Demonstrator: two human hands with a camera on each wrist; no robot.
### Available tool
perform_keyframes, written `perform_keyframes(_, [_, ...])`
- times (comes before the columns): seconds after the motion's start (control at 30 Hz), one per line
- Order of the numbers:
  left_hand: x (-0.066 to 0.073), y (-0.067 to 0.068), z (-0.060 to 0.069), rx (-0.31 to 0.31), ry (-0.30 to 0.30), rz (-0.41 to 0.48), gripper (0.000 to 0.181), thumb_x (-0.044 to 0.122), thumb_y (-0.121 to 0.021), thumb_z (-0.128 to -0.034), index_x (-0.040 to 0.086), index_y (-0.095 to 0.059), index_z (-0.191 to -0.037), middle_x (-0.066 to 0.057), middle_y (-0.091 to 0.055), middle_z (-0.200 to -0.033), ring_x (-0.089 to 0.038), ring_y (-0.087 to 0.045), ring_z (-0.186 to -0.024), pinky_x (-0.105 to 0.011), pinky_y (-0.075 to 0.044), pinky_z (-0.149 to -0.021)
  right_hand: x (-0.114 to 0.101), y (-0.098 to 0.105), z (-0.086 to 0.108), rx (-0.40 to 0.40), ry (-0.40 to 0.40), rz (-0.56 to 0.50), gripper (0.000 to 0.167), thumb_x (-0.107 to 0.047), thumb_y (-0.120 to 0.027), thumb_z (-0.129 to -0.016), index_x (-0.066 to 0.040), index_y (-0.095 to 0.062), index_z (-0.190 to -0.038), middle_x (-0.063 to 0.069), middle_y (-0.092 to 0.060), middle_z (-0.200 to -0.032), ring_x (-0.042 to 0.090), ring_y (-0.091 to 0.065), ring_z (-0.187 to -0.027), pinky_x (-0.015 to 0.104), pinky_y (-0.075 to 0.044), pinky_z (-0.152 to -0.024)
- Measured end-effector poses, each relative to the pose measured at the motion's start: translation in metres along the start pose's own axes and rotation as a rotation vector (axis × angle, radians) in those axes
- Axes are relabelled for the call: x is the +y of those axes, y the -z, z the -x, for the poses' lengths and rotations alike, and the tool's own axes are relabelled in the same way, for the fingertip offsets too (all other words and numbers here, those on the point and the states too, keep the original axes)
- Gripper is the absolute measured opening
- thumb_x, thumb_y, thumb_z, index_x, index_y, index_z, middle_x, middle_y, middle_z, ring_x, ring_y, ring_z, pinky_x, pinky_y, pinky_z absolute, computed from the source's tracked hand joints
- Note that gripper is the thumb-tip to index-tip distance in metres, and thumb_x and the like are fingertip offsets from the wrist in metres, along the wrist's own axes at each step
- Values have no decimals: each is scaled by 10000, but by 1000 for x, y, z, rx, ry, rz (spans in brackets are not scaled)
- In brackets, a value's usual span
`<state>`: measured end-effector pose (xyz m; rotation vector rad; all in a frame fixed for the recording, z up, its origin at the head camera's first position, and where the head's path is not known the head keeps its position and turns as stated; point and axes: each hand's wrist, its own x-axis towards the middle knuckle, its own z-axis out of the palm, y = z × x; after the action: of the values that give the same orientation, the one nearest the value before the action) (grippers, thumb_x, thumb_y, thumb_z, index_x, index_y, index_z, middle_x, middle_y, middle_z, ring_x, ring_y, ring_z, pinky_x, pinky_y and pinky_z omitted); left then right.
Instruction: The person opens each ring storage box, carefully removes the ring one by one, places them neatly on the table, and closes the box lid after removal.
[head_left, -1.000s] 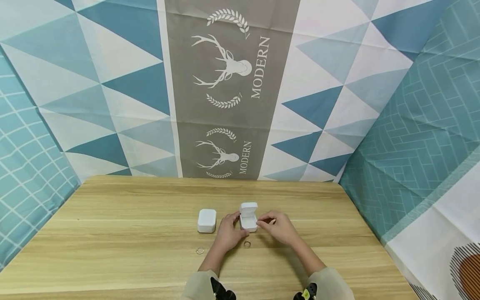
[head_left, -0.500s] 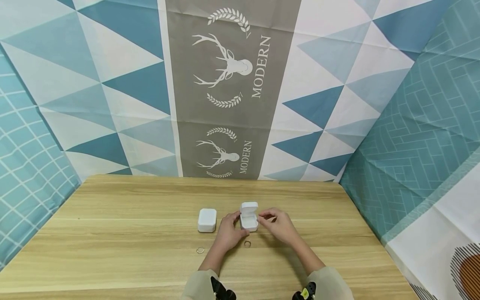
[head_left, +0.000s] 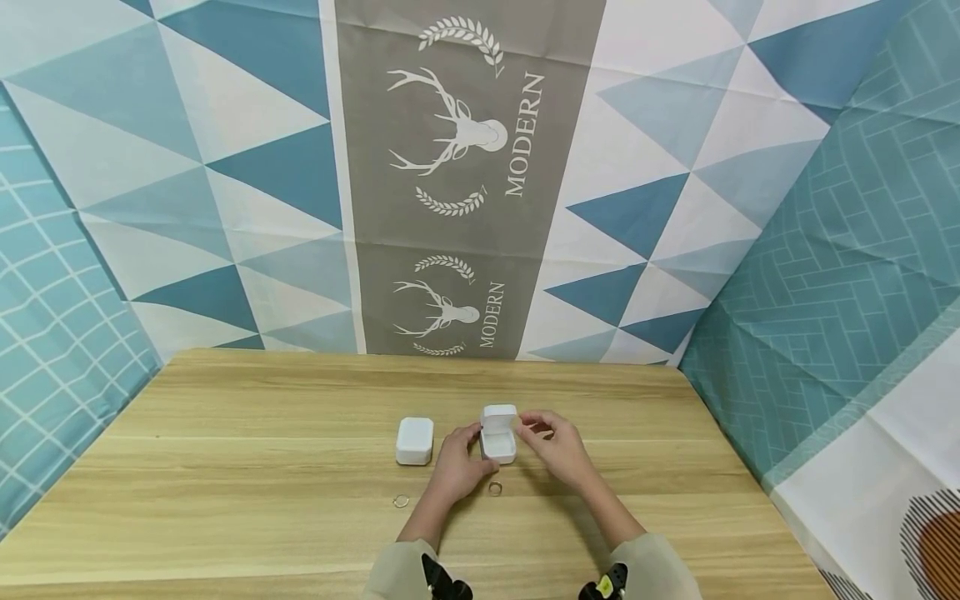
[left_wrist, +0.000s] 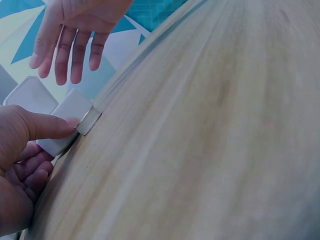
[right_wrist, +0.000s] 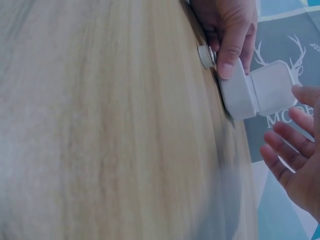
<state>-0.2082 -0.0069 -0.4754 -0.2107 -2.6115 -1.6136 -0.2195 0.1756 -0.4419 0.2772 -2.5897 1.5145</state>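
Observation:
A small white ring box (head_left: 498,447) stands on the table with its lid (head_left: 499,416) raised. My left hand (head_left: 456,462) grips the base from the left, its thumb (right_wrist: 228,67) on the near side and its fingers around the back. By the lid's right edge is my right hand (head_left: 555,448), its fingers loosely bent and holding nothing. In the right wrist view, the thumb tip (right_wrist: 300,93) reaches the lid's corner; whether it touches, I cannot tell. A wide ring (head_left: 495,488) lies on the wood in front of the box, close to my left thumb.
Left of my left hand is a second white box (head_left: 414,441), lid down. A thinner ring (head_left: 401,501) lies nearer to me on the left. The wooden table (head_left: 262,467) ends at a patterned cloth backdrop (head_left: 442,208).
My right hand has risen a little, from beside the base of the open ring box to its lid. My left hand, the boxes and both rings stay in place.

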Motion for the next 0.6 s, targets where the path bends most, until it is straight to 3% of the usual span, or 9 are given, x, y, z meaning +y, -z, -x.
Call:
perform_keyframes(0.3, [0, -1, -1, 2, -7, -23, 678, 122, -797, -688, -78, -514, -1271, -220, -576, -1209, -380, -520, -1148, -524, -401, -1008, -1, -4, -3, 31, -8, -48, 299, -253, -681, -852, -76, -664, -1091, 70, -676, -1053, 178, -611, -923, 263, -510, -771])
perform_keyframes(0.6, [0, -1, 0, -4, 3, -19, 672, 126, -789, -699, -75, -510, -1276, -215, -569, -1220, -379, -508, -1162, -526, -394, -1015, -4, -9, -8, 40, -17, -80, 303, -275, -690, -843, -109, -665, -1095, 46, -665, -1084, 219, -605, -970, 259, -507, -784])
